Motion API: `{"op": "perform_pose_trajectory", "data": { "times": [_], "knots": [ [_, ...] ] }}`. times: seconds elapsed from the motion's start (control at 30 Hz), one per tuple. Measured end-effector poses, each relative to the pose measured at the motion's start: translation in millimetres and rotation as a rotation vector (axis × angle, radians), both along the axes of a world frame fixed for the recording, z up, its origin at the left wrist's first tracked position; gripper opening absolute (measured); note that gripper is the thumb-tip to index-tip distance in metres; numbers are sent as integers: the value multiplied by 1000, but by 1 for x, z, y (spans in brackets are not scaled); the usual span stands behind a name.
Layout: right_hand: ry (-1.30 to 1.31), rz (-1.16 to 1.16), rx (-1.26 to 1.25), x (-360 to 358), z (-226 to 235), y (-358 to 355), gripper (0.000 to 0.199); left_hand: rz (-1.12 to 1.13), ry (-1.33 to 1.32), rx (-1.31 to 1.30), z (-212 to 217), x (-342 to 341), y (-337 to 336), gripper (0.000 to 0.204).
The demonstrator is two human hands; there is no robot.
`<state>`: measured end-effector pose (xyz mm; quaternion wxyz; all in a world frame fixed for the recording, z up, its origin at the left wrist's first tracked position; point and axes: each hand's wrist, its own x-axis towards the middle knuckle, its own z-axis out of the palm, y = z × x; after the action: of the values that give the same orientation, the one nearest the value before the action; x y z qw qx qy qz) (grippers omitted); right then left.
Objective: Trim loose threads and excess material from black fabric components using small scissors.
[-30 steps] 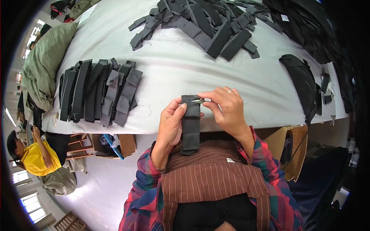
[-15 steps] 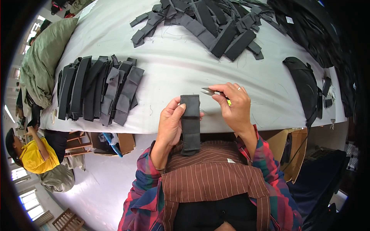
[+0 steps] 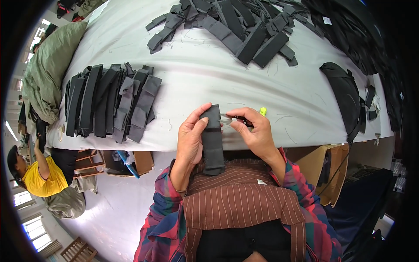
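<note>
A dark grey fabric strip (image 3: 212, 144) hangs upright at the table's near edge, pinched near its top by my left hand (image 3: 190, 135). The thumb presses on the strip's front and the fingers go behind it. My right hand (image 3: 255, 132) is closed around a pair of thread snips (image 3: 242, 121) with black grips and a bit of bright yellow-green at the back end. The metal blades point left and reach the strip's right edge near its top. Whether they touch the fabric or a thread, I cannot tell.
Stacked dark strips (image 3: 104, 100) stand in a row at left on the white-covered table (image 3: 192, 81). A loose heap of strips (image 3: 240, 32) lies at the far side. Black fabric (image 3: 342, 94) is at right. A person in yellow (image 3: 43, 177) sits at far left.
My right hand has moved left and slightly down, bringing the snips' blades to the strip's edge. The strip has shifted slightly left and up in my left hand.
</note>
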<state>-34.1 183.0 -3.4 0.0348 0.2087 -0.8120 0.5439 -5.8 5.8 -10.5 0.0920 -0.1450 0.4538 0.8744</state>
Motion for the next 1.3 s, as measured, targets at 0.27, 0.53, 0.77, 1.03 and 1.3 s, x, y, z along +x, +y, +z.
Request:
{"op": "perform_pose_trajectory", "data": {
  "times": [0.27, 0.53, 0.77, 1.03, 1.3],
  "knots": [
    [-217, -25, 176, 7, -6, -12, 25, -17, 82, -331, 6, 2, 0, 36],
    [-393, -5, 37, 8, -10, -9, 11, -38, 185, -505, 0, 1, -1, 29],
    [-651, 104, -230, 4, -12, -3, 8, 41, 271, -676, -11, -3, -13, 32],
    [-313, -37, 71, 19, -12, -24, 28, -208, 108, -478, 8, -1, -19, 45],
    [-448, -2, 13, 16, -14, -19, 10, -150, 140, -480, -1, 1, -16, 44]
  ]
}}
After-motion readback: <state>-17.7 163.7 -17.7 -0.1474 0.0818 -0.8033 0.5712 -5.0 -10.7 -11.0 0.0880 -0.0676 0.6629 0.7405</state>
